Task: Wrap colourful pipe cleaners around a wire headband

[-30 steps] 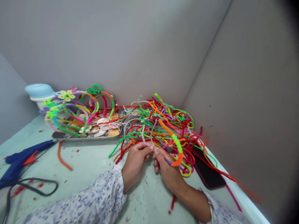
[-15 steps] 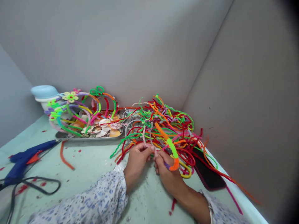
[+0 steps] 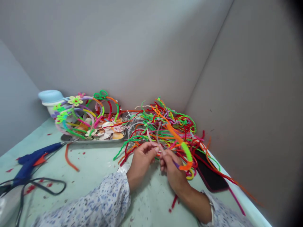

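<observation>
My left hand (image 3: 141, 161) is closed, thumb and forefinger pinching a pale pink pipe cleaner (image 3: 149, 135) whose free end points up. Just beside it, my right hand (image 3: 174, 171) grips a curved headband (image 3: 187, 152) wrapped in orange, yellow-green, purple and pale pink fuzz. The band arcs up over the right wrist, and its orange end stands free. Between the two hands, the pale pink strand meets the band; the fingers partly cover that spot. A greyish strand (image 3: 158, 132) also rises there. Behind the hands spreads a tangled pile of coloured pipe cleaners (image 3: 181, 118).
At the left, a metal tray (image 3: 94, 141) holds shells and several decorated headbands (image 3: 75, 101). A lidded bottle (image 3: 50, 97) stands behind it. A blue glue gun (image 3: 32, 159) with its cord lies at the front left. On the right, a dark phone (image 3: 210, 173) lies partly under strands.
My right hand has moved slightly right, away from my left hand, carrying the headband with it. The left hand keeps its pinch. The whole view has shifted a little.
</observation>
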Motion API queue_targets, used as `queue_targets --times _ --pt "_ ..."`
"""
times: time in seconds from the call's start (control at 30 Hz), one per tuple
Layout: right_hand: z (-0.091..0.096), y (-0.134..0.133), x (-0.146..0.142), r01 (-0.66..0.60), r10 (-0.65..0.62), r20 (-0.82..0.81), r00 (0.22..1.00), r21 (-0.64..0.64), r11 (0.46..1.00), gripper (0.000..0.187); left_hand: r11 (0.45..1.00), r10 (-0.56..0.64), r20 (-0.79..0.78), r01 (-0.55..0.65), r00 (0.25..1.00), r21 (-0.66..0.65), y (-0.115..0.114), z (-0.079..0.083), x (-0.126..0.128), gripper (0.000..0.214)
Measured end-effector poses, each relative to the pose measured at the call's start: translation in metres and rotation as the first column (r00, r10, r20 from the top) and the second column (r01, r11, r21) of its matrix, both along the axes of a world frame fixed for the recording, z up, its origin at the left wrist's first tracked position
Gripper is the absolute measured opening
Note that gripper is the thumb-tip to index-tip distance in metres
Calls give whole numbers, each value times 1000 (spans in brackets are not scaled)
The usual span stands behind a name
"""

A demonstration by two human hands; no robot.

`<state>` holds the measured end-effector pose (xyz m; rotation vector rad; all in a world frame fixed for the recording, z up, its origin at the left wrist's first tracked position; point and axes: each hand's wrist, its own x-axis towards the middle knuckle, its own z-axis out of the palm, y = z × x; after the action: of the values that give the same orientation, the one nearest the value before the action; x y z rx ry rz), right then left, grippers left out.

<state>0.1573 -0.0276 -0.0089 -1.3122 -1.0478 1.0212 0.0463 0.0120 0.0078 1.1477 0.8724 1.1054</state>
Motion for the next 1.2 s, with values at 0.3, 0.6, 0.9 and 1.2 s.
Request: queue_targets --times 0.3,0.6,0.9,1.2 --pt "18 -19 -6 -103 120 -43 992 281 954 30 990 -127 37 124 991 62 -31 32 -23 35" --pt "15 -28 -20 -303 294 -158 942 -32 953 26 969 27 -193 22 981 246 -44 13 -41 17" --pt "5 -29 -16 -337 330 -94 939 -80 938 25 952 19 -323 81 946 294 -42 -5 -47 31" --pt "1 -28 -21 -353 352 -33 936 -72 933 25 978 25 -340 48 940 204 -34 -6 -45 27"
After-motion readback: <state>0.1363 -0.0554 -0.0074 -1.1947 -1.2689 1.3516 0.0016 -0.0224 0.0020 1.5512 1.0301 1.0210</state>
